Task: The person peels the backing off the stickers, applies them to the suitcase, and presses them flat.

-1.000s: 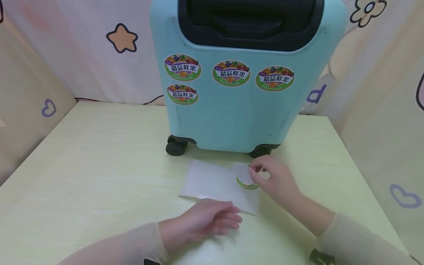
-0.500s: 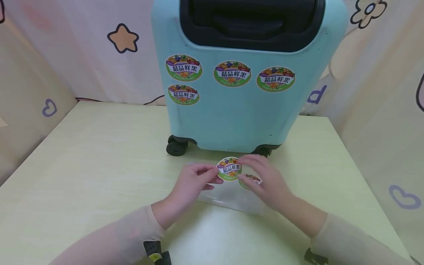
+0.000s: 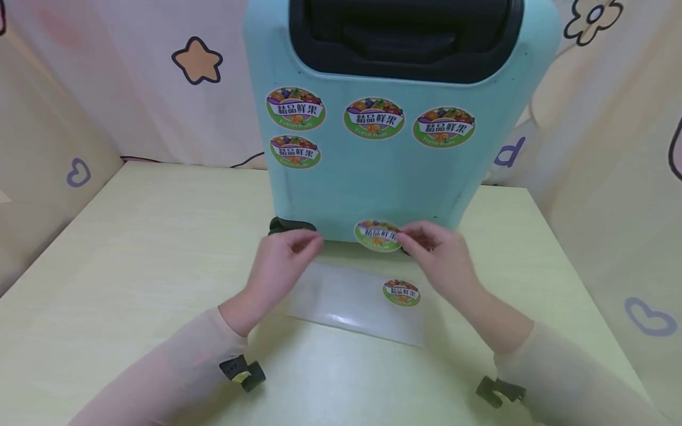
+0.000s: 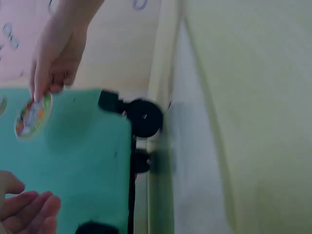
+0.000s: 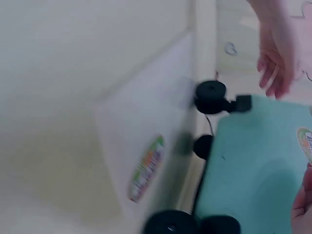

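Note:
An oval fruit sticker (image 3: 376, 235) is pinched at its right edge between the thumb and fingers of my right hand (image 3: 444, 254). It is raised in front of the light blue suitcase's (image 3: 367, 189) lower part. In the left wrist view the same sticker (image 4: 33, 116) hangs from the right hand's fingertips. My left hand (image 3: 274, 275) is near the suitcase's left wheel, its fingers loosely bent and nothing visible in them. Below the hands lies a white sticker sheet (image 3: 346, 302) with one oval sticker (image 3: 402, 292) on its right side.
Several matching stickers are on the suitcase front, such as the top left sticker (image 3: 295, 109) and the lower left sticker (image 3: 295, 152). The suitcase stands on a pale yellow-green table (image 3: 160, 254). Behind it hangs a patterned cloth (image 3: 133, 89).
The left hand came up to the sticker beside the right hand, then moved away left. The right hand has lifted the sticker from over the sheet towards the suitcase.

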A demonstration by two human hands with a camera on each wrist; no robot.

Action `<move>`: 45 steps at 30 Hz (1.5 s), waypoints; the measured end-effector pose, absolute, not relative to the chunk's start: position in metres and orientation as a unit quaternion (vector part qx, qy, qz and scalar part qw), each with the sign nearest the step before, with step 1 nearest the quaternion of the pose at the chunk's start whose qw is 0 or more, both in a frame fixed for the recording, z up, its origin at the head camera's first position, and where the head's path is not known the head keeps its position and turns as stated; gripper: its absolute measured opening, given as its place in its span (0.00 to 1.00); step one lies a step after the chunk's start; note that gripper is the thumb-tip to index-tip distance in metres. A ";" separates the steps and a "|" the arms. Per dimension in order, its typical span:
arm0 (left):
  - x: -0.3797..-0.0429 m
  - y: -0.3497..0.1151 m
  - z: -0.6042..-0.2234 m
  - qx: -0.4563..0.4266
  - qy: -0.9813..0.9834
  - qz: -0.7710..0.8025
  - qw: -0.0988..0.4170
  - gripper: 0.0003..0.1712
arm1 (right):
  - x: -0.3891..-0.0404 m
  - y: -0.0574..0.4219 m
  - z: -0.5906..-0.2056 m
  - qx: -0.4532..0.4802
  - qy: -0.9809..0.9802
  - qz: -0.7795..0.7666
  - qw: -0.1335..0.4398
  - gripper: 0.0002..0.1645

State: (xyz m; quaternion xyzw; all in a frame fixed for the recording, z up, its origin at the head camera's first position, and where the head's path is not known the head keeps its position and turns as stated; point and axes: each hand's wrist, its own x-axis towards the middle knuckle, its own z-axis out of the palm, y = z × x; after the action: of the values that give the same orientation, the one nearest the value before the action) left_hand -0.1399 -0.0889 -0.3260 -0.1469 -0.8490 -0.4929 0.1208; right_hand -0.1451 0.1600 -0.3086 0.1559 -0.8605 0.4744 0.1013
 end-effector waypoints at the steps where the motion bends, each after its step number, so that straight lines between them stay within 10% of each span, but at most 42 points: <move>1: -0.143 -0.094 -0.324 -0.144 -0.847 -0.487 0.160 0.09 | -0.148 0.161 -0.302 0.155 -0.851 0.486 0.124 0.09; 9: -0.168 -0.104 -0.305 -0.144 -0.749 -0.521 0.385 0.23 | -0.174 0.143 -0.264 0.202 -0.806 0.507 0.230 0.11; 15: -0.191 -0.091 -0.290 -0.126 -0.769 -0.505 0.372 0.52 | -0.184 0.131 -0.259 0.231 -0.799 0.490 0.263 0.09; 23: -0.204 -0.077 -0.282 -0.125 -0.763 -0.506 0.383 0.64 | -0.186 0.131 -0.256 0.232 -0.799 0.480 0.279 0.09; 45: -0.213 -0.066 -0.276 -0.081 -0.767 -0.479 0.419 0.63 | -0.191 0.129 -0.243 0.268 -0.845 0.147 0.440 0.15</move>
State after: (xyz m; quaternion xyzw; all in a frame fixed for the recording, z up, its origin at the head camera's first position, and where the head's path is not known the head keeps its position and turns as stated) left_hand -0.2134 -0.0662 -0.2764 -0.0812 -0.7666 -0.4793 0.4195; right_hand -0.1913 0.1294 -0.2431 0.2679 -0.8446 0.1469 0.4396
